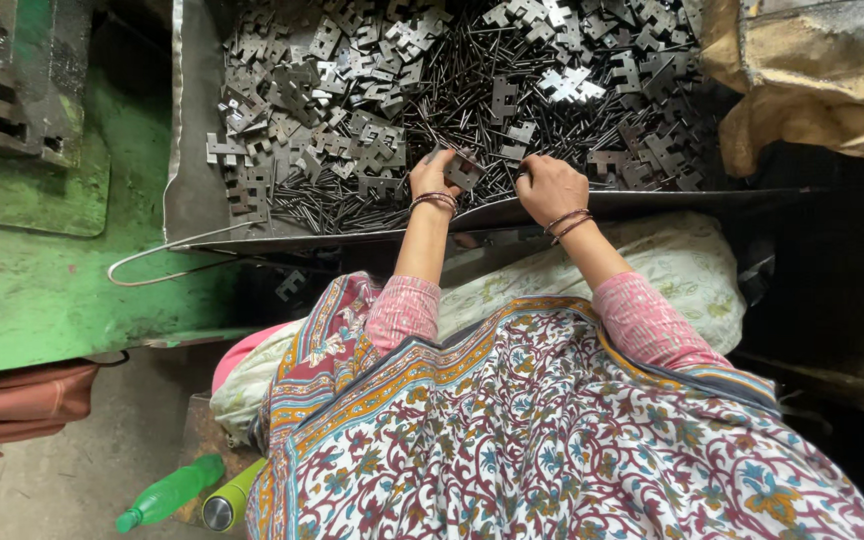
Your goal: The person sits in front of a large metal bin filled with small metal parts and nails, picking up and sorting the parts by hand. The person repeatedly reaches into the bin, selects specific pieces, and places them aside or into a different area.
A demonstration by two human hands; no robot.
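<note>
A grey metal tray (192, 190) in front of me holds a heap of flat stamped metal pieces (352, 110) and thin dark pins (512, 60). My left hand (434, 172) rests at the tray's near edge, fingers closed on one flat metal piece (464, 168). Just to its right, my right hand (550, 186) lies knuckles up on the pins, fingers curled; what it holds is hidden. Both wrists wear bangles. My pink sleeves and patterned cloth fill the lower view.
A green machine surface (42, 290) lies left, with a dark metal block (2, 80) at the top left. A wire loop (172, 262) hangs off the tray corner. Two green bottles (167, 492) lie on the floor. A yellow-brown sack (812, 70) sits top right.
</note>
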